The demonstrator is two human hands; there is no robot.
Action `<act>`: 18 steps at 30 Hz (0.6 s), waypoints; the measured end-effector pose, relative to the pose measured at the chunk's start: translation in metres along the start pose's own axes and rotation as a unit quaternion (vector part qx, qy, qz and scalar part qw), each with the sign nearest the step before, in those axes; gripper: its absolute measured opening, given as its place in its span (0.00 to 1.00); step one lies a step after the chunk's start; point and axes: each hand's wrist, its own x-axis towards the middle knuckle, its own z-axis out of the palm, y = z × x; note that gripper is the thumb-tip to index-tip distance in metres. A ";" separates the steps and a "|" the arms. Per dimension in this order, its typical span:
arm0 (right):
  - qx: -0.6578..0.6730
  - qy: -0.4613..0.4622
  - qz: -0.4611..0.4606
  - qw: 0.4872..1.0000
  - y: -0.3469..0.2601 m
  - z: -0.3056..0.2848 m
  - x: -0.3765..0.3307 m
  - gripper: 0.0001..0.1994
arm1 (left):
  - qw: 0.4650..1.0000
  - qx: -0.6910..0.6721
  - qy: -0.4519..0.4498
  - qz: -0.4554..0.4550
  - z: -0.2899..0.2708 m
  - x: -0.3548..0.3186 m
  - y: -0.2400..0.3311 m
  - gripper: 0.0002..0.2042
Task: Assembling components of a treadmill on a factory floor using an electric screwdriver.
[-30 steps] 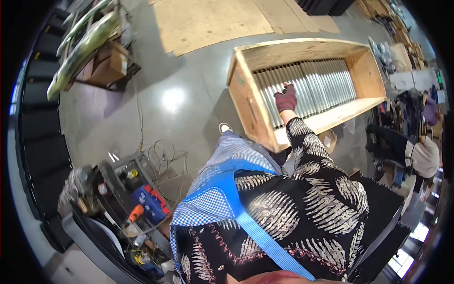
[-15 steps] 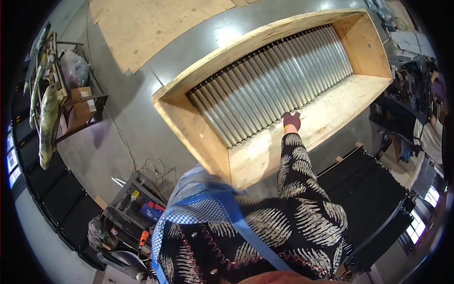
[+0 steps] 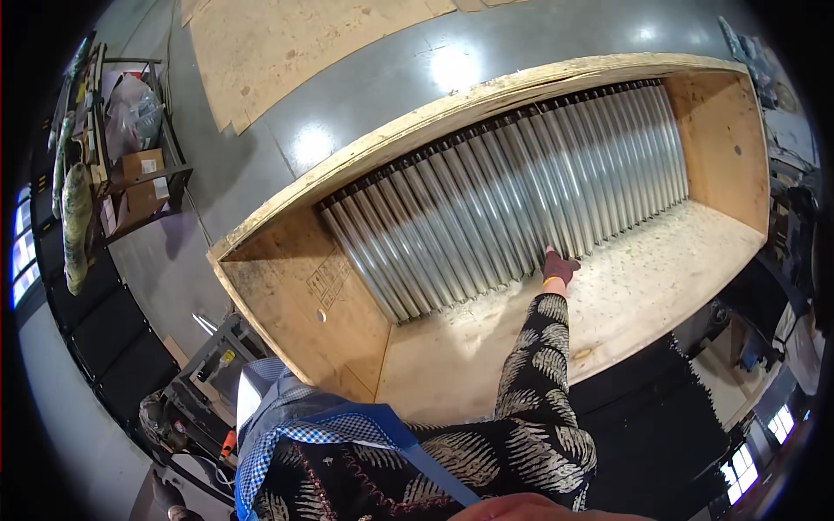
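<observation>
My right hand (image 3: pixel 559 267), in a dark maroon glove with a yellow band at the wrist, reaches into a long wooden crate (image 3: pixel 287 300). Its fingers are spread, with one fingertip by the lower ends of a row of shiny metal rollers (image 3: pixel 469 221). Whether that finger touches a roller I cannot tell. Side by side, the rollers lean along the crate's far wall, and dark fittings show at their upper ends. A black patterned sleeve (image 3: pixel 534 356) covers my right arm. My left hand does not show; blue checked cloth (image 3: pixel 287 438) lies on that side.
On the left stands a metal rack (image 3: pixel 165 174) with a cardboard box (image 3: pixel 142 187) and plastic bags. Flat brown board (image 3: pixel 304 52) lies on the grey floor beyond the crate. Dark material (image 3: pixel 643 425) is at the lower right, and a cart with tools (image 3: pixel 204 373) is at the lower left.
The crate now appears larger and closer as my view has shifted. My right hand has moved along the lower roller ends, and its fingers now look more spread.
</observation>
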 end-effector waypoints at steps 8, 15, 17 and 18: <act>-0.329 -0.160 -0.092 0.926 0.027 0.026 0.010 0.32 | 0.992 -0.006 -0.039 0.118 0.035 0.094 0.047 0.21; 0.110 -0.570 -0.030 0.814 0.034 0.071 -0.222 0.07 | 0.960 -0.149 -0.038 0.234 0.017 0.096 0.132 0.19; 0.263 -0.593 0.000 0.761 0.027 0.049 -0.288 0.05 | 0.942 -0.186 0.079 0.269 0.078 0.133 0.124 0.15; 0.374 -0.614 0.050 0.693 0.031 0.041 -0.312 0.05 | 0.945 -0.194 0.061 0.258 0.091 0.144 0.130 0.15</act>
